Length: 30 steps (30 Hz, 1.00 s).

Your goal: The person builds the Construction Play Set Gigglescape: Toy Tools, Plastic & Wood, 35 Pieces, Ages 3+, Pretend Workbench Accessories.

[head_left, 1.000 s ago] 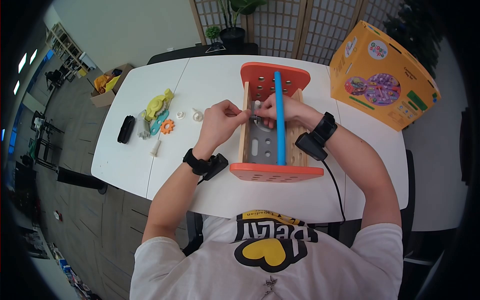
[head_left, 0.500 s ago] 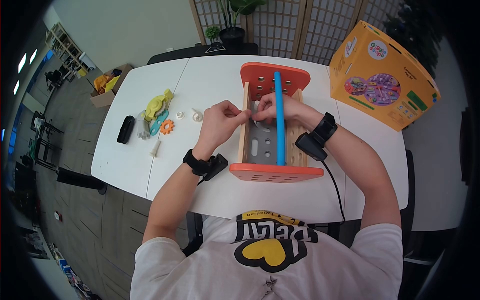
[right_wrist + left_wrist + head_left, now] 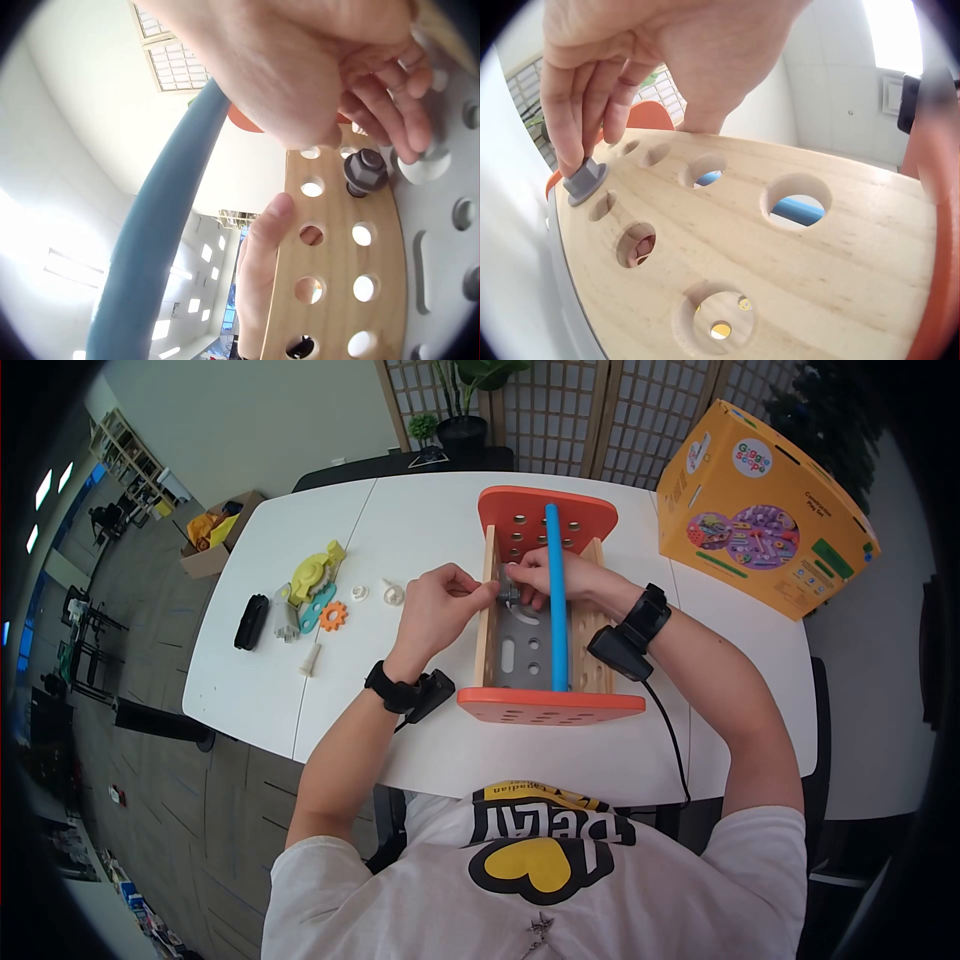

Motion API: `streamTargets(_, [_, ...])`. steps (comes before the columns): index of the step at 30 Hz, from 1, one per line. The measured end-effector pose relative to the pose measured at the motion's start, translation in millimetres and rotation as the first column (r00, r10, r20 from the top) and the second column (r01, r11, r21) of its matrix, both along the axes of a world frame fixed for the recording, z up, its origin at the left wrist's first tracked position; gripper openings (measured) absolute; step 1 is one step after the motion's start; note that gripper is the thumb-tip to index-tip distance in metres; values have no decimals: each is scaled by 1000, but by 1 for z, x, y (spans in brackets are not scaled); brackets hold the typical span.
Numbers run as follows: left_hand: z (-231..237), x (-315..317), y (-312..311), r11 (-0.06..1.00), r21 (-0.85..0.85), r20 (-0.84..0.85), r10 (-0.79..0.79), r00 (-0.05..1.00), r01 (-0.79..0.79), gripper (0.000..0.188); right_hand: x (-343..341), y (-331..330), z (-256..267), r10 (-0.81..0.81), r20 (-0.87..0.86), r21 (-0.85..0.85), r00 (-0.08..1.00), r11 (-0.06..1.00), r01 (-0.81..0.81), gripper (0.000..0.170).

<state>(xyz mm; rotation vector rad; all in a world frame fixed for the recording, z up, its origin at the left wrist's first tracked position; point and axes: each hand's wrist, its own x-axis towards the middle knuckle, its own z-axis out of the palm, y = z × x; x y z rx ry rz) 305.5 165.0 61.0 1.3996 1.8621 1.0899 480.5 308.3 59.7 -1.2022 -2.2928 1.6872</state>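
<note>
A toy workbench has orange ends (image 3: 550, 707), a pale wooden side panel (image 3: 840, 277) full of holes, and a grey perforated board (image 3: 521, 632). My left hand (image 3: 438, 605) is at the panel's outer face, fingertips on a grey bolt's flanged head (image 3: 586, 181) and thumb hooked over the panel edge. On the inner face a dark grey hex nut (image 3: 366, 172) sits on the bolt. Inside the frame, my right hand (image 3: 565, 578) reaches under the blue bar (image 3: 559, 630). Its fingers bend loosely beside the nut, apart from it in the right wrist view.
Left on the white table (image 3: 400, 510) lie a yellow toy piece (image 3: 310, 575), an orange gear (image 3: 333, 616), a teal link (image 3: 317, 607), small white parts (image 3: 393, 594), a pale peg (image 3: 311, 660) and a black case (image 3: 252, 622). An orange-yellow box (image 3: 760, 510) stands at right.
My right fingers have shifted at the nut: half a second ago they covered it, and now it shows below them. My left hand keeps its place at the panel.
</note>
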Motion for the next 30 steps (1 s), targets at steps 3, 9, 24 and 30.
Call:
streamTargets(3, [0,-1,-1,1000,8,-3,-3,1000,3,38,2,-1,0,26,-92,54,995,998,-21,33])
streamTargets(9, [-1,0,0,1000,2,-7,7,1000,-7,37,9,10,-11,195,-183,104,964,978,-178,31])
streamTargets(24, [-1,0,0,1000,0,-7,5,1000,-5,38,2,0,-3,19,-95,-15,995,1000,-21,31])
streamTargets(30, [0,1,0,1000,-5,-11,14,1000,-14,38,9,18,-24,234,-182,146,955,967,-209,35])
